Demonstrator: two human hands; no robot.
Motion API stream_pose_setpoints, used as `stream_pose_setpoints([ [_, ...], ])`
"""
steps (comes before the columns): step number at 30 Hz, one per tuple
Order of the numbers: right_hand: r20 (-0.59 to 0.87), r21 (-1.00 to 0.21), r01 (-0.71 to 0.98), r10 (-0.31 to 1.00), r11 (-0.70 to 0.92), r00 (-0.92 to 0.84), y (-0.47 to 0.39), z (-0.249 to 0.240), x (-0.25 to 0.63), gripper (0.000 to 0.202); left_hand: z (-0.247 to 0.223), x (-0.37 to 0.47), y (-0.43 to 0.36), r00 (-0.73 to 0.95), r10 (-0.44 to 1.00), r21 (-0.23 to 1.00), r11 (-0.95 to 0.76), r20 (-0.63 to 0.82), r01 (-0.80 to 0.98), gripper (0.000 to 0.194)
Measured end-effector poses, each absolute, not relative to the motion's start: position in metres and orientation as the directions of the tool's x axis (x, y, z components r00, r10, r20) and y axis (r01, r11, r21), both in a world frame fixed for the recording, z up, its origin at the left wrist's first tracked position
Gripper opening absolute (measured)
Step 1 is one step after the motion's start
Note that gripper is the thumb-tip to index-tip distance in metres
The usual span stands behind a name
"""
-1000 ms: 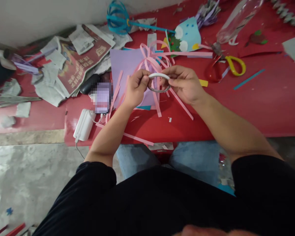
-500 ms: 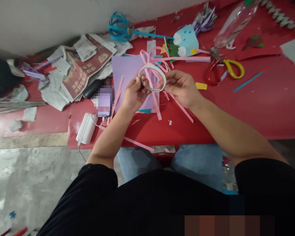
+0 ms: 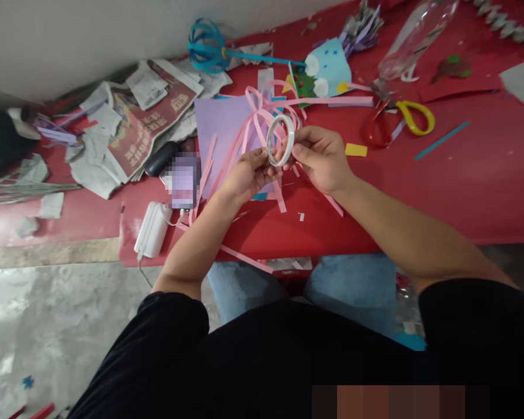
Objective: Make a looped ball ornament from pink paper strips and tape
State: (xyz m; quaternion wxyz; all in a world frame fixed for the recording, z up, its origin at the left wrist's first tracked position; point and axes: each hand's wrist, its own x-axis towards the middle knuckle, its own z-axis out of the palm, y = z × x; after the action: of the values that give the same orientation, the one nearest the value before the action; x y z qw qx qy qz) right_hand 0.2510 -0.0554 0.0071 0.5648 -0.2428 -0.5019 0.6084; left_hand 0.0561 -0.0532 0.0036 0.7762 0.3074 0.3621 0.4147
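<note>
A roll of white tape (image 3: 290, 141) is held upright between my two hands, above the pink paper strips. My left hand (image 3: 251, 173) grips its lower left edge with bent fingers. On the other side, my right hand (image 3: 323, 156) pinches the roll between thumb and fingers. Behind it lies a looped bundle of pink paper strips (image 3: 262, 107), partly hidden by the roll and my hands. Beneath the bundle is a purple paper sheet (image 3: 209, 125) with blue edges showing under it.
Scissors (image 3: 414, 118) with red and yellow handles lie right, near a clear plastic bottle (image 3: 414, 43). A blue paper-strip ball on a stick (image 3: 207, 46) lies at the back. Newspaper (image 3: 144, 125), a phone (image 3: 183, 180) and a white power bank (image 3: 152, 230) are left.
The tape roll has turned from lying tilted and wide-faced to more upright and edge-on. My left hand has shifted slightly right and lower, closer to my right hand.
</note>
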Motion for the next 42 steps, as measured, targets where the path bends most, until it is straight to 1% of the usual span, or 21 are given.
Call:
stream_pose_setpoints([
  [3, 0.306, -0.887, -0.411, 0.934, 0.211, -0.182, -0.048, 0.002, 0.253, 0.039, 0.007, 0.056, -0.054, 0.396, 0.863, 0.732, 0.485, -0.312, -0.479, 0.017],
  [6, 0.385, -0.867, -0.337, 0.923, 0.368, 0.017, -0.038, -0.005, 0.256, 0.037, 0.012, 0.057, -0.056, 0.417, 0.846, 0.690, 0.520, -0.333, -0.504, 0.020],
  [8, 0.471, -0.829, -0.252, 0.866, 0.500, 0.169, -0.034, -0.008, 0.259, 0.046, 0.015, 0.058, -0.057, 0.411, 0.845, 0.675, 0.526, -0.344, -0.518, 0.021],
  [9, 0.511, -0.815, -0.195, 0.836, 0.545, 0.199, -0.033, -0.009, 0.261, 0.049, 0.016, 0.059, -0.057, 0.401, 0.849, 0.672, 0.520, -0.344, -0.526, 0.021],
  [11, 0.582, -0.802, -0.065, 0.802, 0.594, 0.137, -0.035, -0.007, 0.264, 0.044, 0.017, 0.060, -0.058, 0.383, 0.864, 0.678, 0.497, -0.327, -0.542, 0.019],
  [14, 0.643, -0.752, 0.124, 0.762, 0.648, -0.077, -0.045, -0.001, 0.263, 0.039, 0.014, 0.060, -0.058, 0.423, 0.866, 0.708, 0.474, -0.266, -0.524, 0.015],
  [16, 0.675, -0.700, 0.184, 0.723, 0.691, -0.147, -0.052, 0.002, 0.261, 0.041, 0.010, 0.060, -0.059, 0.478, 0.846, 0.754, 0.469, -0.235, -0.459, 0.025],
  [18, 0.681, -0.689, 0.191, 0.714, 0.700, -0.161, -0.057, 0.002, 0.258, 0.041, 0.007, 0.061, -0.060, 0.504, 0.830, 0.842, 0.437, -0.241, -0.317, 0.034],
  [19, 0.671, -0.700, 0.190, 0.725, 0.688, -0.157, -0.058, 0.001, 0.257, 0.041, 0.006, 0.062, -0.060, 0.480, 0.844, 0.900, 0.379, -0.240, -0.217, 0.036],
  [20, 0.657, -0.714, 0.195, 0.740, 0.673, -0.148, -0.058, 0.000, 0.257, 0.041, 0.006, 0.063, -0.061, 0.432, 0.877, 0.952, 0.284, -0.210, -0.115, 0.037],
  [21, 0.646, -0.722, 0.210, 0.751, 0.659, -0.134, -0.058, -0.001, 0.258, 0.041, 0.006, 0.063, -0.061, 0.365, 0.921, 0.988, 0.154, -0.134, -0.026, 0.038],
  [22, 0.642, -0.722, 0.241, 0.758, 0.648, -0.117, -0.058, -0.002, 0.258, 0.040, 0.007, 0.064, -0.062, 0.291, 0.957, 0.999, 0.004, -0.017, 0.044, 0.038],
  [24, 0.672, -0.676, 0.335, 0.736, 0.656, -0.086, -0.058, -0.004, 0.260, 0.037, 0.011, 0.064, -0.064, 0.176, 0.953, 0.957, -0.268, 0.246, 0.112, 0.030],
  [25, 0.698, -0.636, 0.381, 0.711, 0.671, -0.085, -0.058, -0.005, 0.261, 0.036, 0.014, 0.064, -0.065, 0.154, 0.927, 0.925, -0.361, 0.342, 0.119, 0.029],
  [27, 0.749, -0.546, 0.446, 0.652, 0.709, -0.119, -0.058, -0.006, 0.261, 0.034, 0.019, 0.062, -0.068, 0.175, 0.880, 0.874, -0.465, 0.441, 0.138, 0.040],
  [29, 0.781, -0.470, 0.471, 0.600, 0.747, -0.172, -0.057, -0.008, 0.260, 0.033, 0.021, 0.061, -0.070, 0.233, 0.845, 0.837, -0.522, 0.481, 0.164, 0.048],
  [31, 0.783, -0.416, 0.507, 0.581, 0.755, -0.223, -0.057, -0.010, 0.259, 0.034, 0.020, 0.061, -0.071, 0.246, 0.819, 0.803, -0.565, 0.519, 0.187, 0.046],
  [34, 0.753, -0.325, 0.584, 0.577, 0.744, -0.317, -0.057, -0.012, 0.259, 0.036, 0.013, 0.061, -0.070, 0.169, 0.810, 0.783, -0.587, 0.562, 0.206, 0.034],
  [36, 0.727, -0.262, 0.620, 0.573, 0.740, -0.377, -0.056, -0.013, 0.259, 0.033, 0.008, 0.062, -0.069, 0.115, 0.815, 0.791, -0.579, 0.568, 0.197, 0.027],
  [39, 0.704, -0.188, 0.656, 0.566, 0.731, -0.429, -0.056, -0.014, 0.260, 0.029, 0.002, 0.063, -0.067, 0.051, 0.825, 0.806, -0.561, 0.563, 0.188, 0.023],
  [42, 0.673, -0.158, 0.673, 0.578, 0.723, -0.462, -0.056, -0.013, 0.260, 0.028, 0.002, 0.065, -0.067, -0.001, 0.841, 0.821, -0.528, 0.542, 0.218, 0.019],
])
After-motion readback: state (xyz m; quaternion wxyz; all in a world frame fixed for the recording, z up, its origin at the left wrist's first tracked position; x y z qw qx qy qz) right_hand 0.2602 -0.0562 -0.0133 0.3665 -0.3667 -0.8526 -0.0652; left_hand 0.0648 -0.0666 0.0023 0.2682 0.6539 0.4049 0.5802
